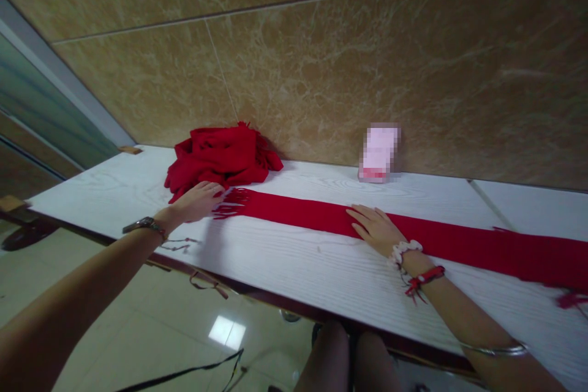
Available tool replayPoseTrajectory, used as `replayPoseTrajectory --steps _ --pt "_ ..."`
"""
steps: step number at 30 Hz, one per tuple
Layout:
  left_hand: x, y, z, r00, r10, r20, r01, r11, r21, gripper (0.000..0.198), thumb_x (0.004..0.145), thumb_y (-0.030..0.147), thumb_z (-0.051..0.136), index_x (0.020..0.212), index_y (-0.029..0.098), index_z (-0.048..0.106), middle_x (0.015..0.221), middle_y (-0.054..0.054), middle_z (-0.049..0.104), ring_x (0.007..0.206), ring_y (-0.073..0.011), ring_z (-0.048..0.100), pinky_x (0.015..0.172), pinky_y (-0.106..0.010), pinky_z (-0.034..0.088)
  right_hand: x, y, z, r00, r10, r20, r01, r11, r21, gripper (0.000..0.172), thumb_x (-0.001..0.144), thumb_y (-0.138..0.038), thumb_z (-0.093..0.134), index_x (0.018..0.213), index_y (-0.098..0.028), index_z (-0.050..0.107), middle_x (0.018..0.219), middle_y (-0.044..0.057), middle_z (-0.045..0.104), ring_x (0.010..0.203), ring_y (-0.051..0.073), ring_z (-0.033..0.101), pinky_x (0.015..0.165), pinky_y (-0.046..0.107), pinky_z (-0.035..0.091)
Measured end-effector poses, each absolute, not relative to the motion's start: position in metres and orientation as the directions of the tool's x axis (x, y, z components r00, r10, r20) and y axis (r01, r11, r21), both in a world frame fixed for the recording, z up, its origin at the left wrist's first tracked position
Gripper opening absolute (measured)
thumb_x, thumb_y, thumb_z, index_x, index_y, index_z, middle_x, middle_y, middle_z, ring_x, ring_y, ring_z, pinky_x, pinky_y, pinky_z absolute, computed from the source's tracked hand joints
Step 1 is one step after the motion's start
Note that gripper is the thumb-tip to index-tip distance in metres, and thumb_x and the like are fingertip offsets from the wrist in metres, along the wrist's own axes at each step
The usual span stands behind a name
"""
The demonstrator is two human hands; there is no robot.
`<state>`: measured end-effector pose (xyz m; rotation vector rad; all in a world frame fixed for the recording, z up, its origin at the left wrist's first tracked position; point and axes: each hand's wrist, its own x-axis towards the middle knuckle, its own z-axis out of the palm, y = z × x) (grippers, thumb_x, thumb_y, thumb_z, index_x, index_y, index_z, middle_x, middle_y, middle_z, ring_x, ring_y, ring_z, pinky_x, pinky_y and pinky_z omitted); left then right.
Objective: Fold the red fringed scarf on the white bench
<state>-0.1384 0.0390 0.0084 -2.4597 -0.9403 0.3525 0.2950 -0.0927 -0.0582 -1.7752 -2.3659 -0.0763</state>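
Cloth (220,156) in a red, rumpled heap lies against the brown marbled wall (298,73). At its front edge, the left hand (198,201) meets the fringed end of a long, flat red fabric scarf (294,211) on the white wood-grained tabletop (275,257); whether it pinches strands, I cannot tell. The right hand (377,231) rests palm-down across the scarf, fingers extended, grasping nothing.

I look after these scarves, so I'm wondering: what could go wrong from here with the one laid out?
The scarf's fringe lies close to the red pile by the left hand, so strands might tangle with it. The right hand rests on the scarf; sliding it could ruck the cloth. The white bracelet sits near the scarf's edge and might snag.
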Motion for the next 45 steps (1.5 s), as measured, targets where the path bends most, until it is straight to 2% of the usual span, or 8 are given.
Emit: replayPoseTrajectory --steps 8,12,17,23,27,32,37,45 --pt "-0.101 0.031 0.012 0.796 0.604 0.03 0.564 -0.724 -0.396 0.034 0.081 0.012 0.038 0.109 0.015 0.057 0.115 -0.01 0.055 0.108 -0.0203 0.047 0.094 -0.033 0.036 0.296 -0.092 -0.061 -0.277 0.94 0.197 0.951 0.298 -0.083 0.041 0.087 -0.029 0.03 0.123 -0.02 0.048 0.131 0.008 0.046 0.119 0.021 0.041 0.097 0.046 0.032" --pt "-0.066 0.027 -0.009 0.81 0.576 0.11 0.582 -0.768 -0.267 0.04 0.087 0.026 0.032 0.123 0.014 0.046 0.13 -0.01 0.044 0.122 -0.0207 0.035 0.1 -0.034 0.03 0.295 -0.093 -0.059 -0.271 0.944 0.189 0.955 0.288 -0.069 0.041 0.087 -0.029 0.03 0.123 -0.019 0.047 0.131 0.008 0.046 0.118 0.021 0.041 0.098 0.045 0.031" --pt "-0.047 0.027 -0.042 0.764 0.645 0.017 0.642 -0.756 -0.127 0.045 0.09 0.03 0.022 0.131 0.017 0.036 0.138 -0.007 0.034 0.127 -0.0176 0.028 0.102 -0.035 0.024 0.292 -0.094 -0.056 -0.259 0.955 0.142 0.963 0.267 -0.038 0.042 0.088 -0.028 0.03 0.126 -0.02 0.044 0.134 0.007 0.042 0.121 0.02 0.039 0.099 0.044 0.03" --pt "-0.058 0.032 -0.045 0.694 0.72 0.008 0.711 -0.683 -0.168 0.045 0.089 0.031 0.021 0.131 0.023 0.035 0.138 -0.005 0.035 0.127 -0.0184 0.028 0.103 -0.042 0.017 0.287 -0.097 -0.049 -0.241 0.968 0.067 0.97 0.241 -0.001 0.043 0.089 -0.028 0.029 0.131 -0.021 0.037 0.139 0.006 0.033 0.126 0.021 0.03 0.101 0.049 0.025" --pt "-0.015 0.025 -0.036 0.774 0.626 0.095 0.632 -0.754 -0.181 0.045 0.089 0.034 0.023 0.131 0.022 0.036 0.138 -0.006 0.034 0.128 -0.0203 0.027 0.104 -0.046 0.008 0.288 -0.104 -0.039 -0.204 0.975 0.083 0.978 0.206 -0.013 0.044 0.09 -0.033 0.029 0.133 -0.023 0.033 0.142 0.006 0.027 0.13 0.022 0.021 0.101 0.052 0.021" --pt "0.067 0.003 -0.031 0.873 0.488 0.021 0.488 -0.871 -0.058 0.048 0.09 0.038 0.021 0.134 0.023 0.029 0.142 -0.004 0.027 0.129 -0.0196 0.023 0.103 -0.041 0.017 0.313 -0.126 -0.039 -0.141 0.989 0.037 0.99 0.141 -0.016 0.047 0.09 -0.037 0.027 0.135 -0.024 0.029 0.142 0.005 0.027 0.13 0.022 0.02 0.101 0.053 0.02" --pt "0.084 0.005 -0.044 0.915 0.401 -0.035 0.401 -0.916 -0.013 0.047 0.09 0.04 0.021 0.134 0.026 0.03 0.141 -0.002 0.028 0.129 -0.0177 0.025 0.101 -0.036 0.023 0.375 -0.159 -0.043 -0.026 0.999 -0.046 0.999 0.027 0.022 0.047 0.089 -0.028 0.024 0.135 -0.022 0.028 0.142 0.004 0.025 0.13 0.021 0.02 0.102 0.049 0.022" --pt "0.089 0.006 -0.038 0.908 0.417 -0.038 0.416 -0.909 -0.033 0.048 0.089 0.04 0.021 0.133 0.025 0.032 0.141 -0.004 0.028 0.128 -0.0225 0.026 0.102 -0.047 0.017 0.425 -0.184 -0.039 0.193 0.98 -0.043 0.979 -0.19 0.074 0.049 0.088 -0.025 0.024 0.135 -0.015 0.028 0.142 0.01 0.025 0.129 0.023 0.022 0.102 0.046 0.024"
